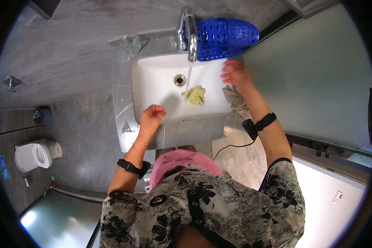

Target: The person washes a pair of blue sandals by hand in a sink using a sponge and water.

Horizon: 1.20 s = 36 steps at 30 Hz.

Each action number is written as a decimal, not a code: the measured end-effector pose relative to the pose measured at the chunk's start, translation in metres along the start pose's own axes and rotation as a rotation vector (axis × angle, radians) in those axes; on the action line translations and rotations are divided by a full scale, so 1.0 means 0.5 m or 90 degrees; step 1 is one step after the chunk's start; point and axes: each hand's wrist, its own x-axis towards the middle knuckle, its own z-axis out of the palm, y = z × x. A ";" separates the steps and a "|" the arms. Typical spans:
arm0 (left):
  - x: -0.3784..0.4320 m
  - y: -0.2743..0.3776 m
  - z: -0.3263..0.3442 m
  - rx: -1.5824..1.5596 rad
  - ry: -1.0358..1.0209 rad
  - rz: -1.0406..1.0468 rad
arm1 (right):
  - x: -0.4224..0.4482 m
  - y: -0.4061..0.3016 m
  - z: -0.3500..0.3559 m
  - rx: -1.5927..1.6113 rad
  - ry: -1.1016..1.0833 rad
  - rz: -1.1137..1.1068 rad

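Observation:
Water streams from a chrome faucet (192,40) into a white sink basin (155,71). A crumpled yellow-green cloth (196,95) lies in the basin under the stream, in front of the drain (179,80). My left hand (153,116) is above the basin's front left rim, fingers curled, nothing visible in it. Over the right rim, my right hand (235,74) is blurred by motion; its fingers look apart and hold nothing I can see. Blue perforated plastic slippers (224,35) rest behind the basin, right of the faucet, close to that hand. A grey-brown rag (234,97) hangs over the right rim.
The grey stone counter (186,133) is wet around the basin. A frosted glass panel (310,77) borders it on the right. A clear, crumpled-looking object (132,45) sits at the back left corner. A toilet (37,156) stands far left. A cable (232,145) trails from my right wristband.

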 end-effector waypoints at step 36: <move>0.100 0.123 0.099 -0.256 0.138 -0.195 | 0.053 0.151 0.129 -0.481 0.109 -0.230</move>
